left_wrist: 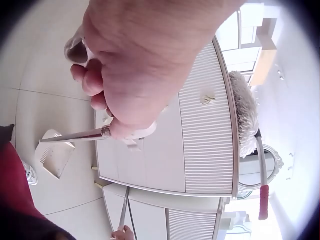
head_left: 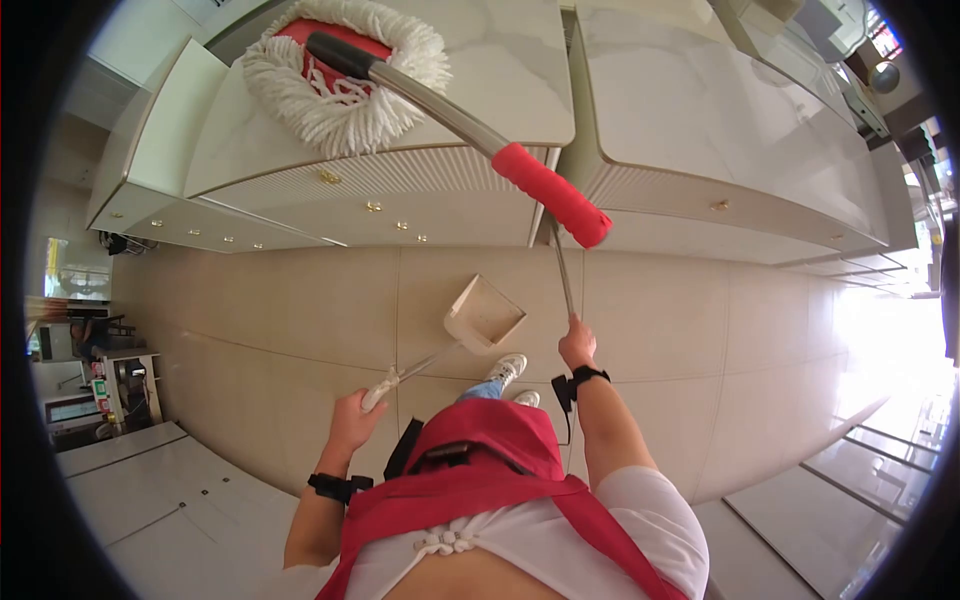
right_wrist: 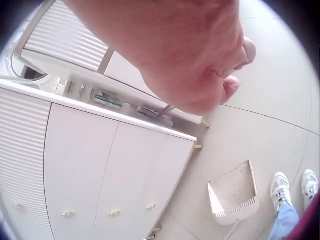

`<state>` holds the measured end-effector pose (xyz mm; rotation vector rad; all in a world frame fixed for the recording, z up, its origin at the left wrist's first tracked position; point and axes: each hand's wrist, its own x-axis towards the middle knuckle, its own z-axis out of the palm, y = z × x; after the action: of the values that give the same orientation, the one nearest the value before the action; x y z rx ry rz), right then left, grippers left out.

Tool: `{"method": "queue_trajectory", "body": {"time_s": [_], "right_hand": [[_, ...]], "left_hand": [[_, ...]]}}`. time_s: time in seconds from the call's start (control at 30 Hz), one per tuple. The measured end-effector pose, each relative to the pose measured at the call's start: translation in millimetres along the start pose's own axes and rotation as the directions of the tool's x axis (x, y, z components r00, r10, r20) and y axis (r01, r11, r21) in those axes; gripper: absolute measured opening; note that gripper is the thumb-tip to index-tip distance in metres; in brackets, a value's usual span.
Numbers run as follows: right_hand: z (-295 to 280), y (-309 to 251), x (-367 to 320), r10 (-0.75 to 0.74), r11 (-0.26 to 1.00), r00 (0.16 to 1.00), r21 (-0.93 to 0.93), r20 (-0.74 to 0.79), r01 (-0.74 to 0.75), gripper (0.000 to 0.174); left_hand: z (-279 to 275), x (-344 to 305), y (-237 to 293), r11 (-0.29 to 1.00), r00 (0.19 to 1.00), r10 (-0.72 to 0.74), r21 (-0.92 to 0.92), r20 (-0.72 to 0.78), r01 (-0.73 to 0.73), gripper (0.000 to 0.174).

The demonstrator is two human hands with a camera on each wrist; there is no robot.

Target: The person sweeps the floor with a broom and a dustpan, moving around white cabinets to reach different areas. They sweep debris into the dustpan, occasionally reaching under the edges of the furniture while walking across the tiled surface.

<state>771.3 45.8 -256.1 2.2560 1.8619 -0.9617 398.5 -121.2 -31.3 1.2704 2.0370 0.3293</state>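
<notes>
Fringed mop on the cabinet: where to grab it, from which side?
I'd take the red sleeve at the mop's free end, from the person's side, fingers wrapped across it. It's long, roughly round, and appears to jut past the cabinet's front edge, away from the fringe. The nearer right hand already holds a pole.

12 o'clock: left hand [left_wrist: 145, 60], fingers [left_wrist: 92, 81] curled round dustpan handle [left_wrist: 75, 136] | 8 o'clock: dustpan [left_wrist: 58, 160] on floor [left_wrist: 45, 72] | 3 o'clock: mop head [left_wrist: 244, 112] on ribbed cabinet [left_wrist: 206, 142] | 6 o'clock: right hand [left_wrist: 122, 233] gripping rod [left_wrist: 124, 209]
</notes>
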Motion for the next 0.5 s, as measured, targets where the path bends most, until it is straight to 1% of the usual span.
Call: {"method": "queue_trajectory", "body": {"time_s": [0.1,0.13,0.2,0.23,0.27,0.37,0.5], "right_hand": [[7,-29,60,0.007,1.0,0.999,-0.008,-0.044,-0.007,0.031],[10,-35,70,0.025,1.0,0.998,-0.01,-0.05,-0.026,0.03],[15,-38,70,0.055,0.997,0.998,-0.049,0.005,-0.055,0.029],[15,-35,64,0.073,0.995,0.997,-0.075,0.028,-0.071,0.028],[23,-27,49,0.064,0.992,0.998,-0.107,-0.006,-0.064,0.028],[26,4,-11,0.082,0.994,0.985,-0.09,0.153,-0.068,0.035],[30,52,-96,0.13,0.987,0.96,-0.123,0.246,-0.102,0.037]], "left_hand": [[4,3,0,1.0,1.0,-0.007,-0.02,-0.017,0.006,0.025],[4,3,-1,1.0,1.0,-0.003,-0.021,-0.014,0.002,0.025],[5,2,1,1.0,1.0,0.017,-0.006,-0.015,-0.017,0.025],[6,1,2,1.0,1.0,0.029,-0.006,-0.013,-0.029,0.024],[6,2,1,1.0,1.0,0.02,-0.011,-0.013,-0.02,0.024],[8,-1,-7,0.999,1.0,0.006,-0.037,-0.018,-0.006,0.025],[10,1,-18,0.998,0.998,0.046,-0.048,-0.031,-0.047,0.025]]}}
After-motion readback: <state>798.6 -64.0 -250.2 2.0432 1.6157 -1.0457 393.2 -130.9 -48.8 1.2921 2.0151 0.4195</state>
